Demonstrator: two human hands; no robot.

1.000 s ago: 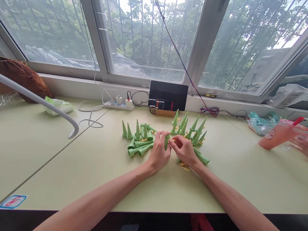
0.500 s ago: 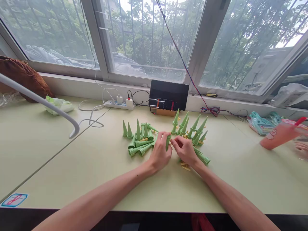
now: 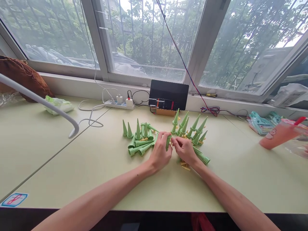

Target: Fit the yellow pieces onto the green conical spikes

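Note:
My left hand (image 3: 160, 150) is closed around a green plastic watering spike (image 3: 168, 142), held slightly above the table. Close beside it, my right hand (image 3: 184, 150) pinches at a small yellow valve (image 3: 171, 144) against the spike's side; the fingers partly hide it. To the left lies a pile of loose green spike parts (image 3: 144, 148), with several pointed tips (image 3: 124, 130) standing upright. Beyond my right hand, several spikes with yellow valves (image 3: 194, 128) stand in a group. More loose yellow valves (image 3: 185, 166) and green tubes (image 3: 203, 158) lie under and beside my right wrist.
A black tablet (image 3: 168, 93) leans at the windowsill behind the spikes. A power strip (image 3: 120, 105) with white cables is at the back left. A white curved stand (image 3: 60, 117) crosses the left side. A pink drink cup (image 3: 274, 136) tilts at right, near another person's hand (image 3: 306, 150).
My hands stay together at the spike, with only a tiny shift of the right fingers. At the far right, the other person's hand has moved toward the picture's edge.

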